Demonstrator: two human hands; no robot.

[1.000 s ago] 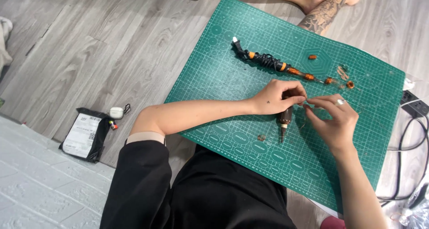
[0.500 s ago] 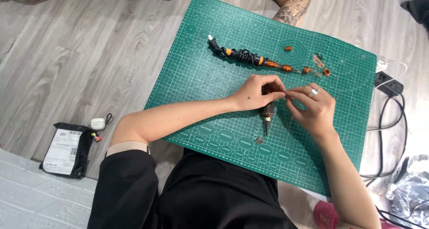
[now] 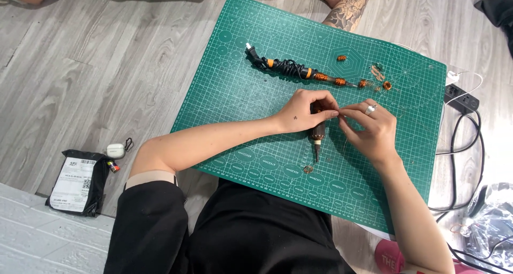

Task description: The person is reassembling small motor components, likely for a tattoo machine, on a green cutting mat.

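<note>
My left hand grips a small dark-brown tool with a metal tip that points toward me over the green cutting mat. My right hand, with a ring on one finger, pinches something thin, perhaps wire, right at the left hand's fingertips. Further back on the mat lies a long black and orange tool wrapped in its cord, with copper coils on its shaft. Small copper coils and wire scraps lie near it.
A black pouch with a white label and a white earbud case lie on the wood floor at left. A power strip and cables sit at right. Another person's tattooed leg rests at the mat's far edge.
The view has shifted, so the mat and hands sit differently in the frame. Both hands stay together on the small tool with little visible change.
</note>
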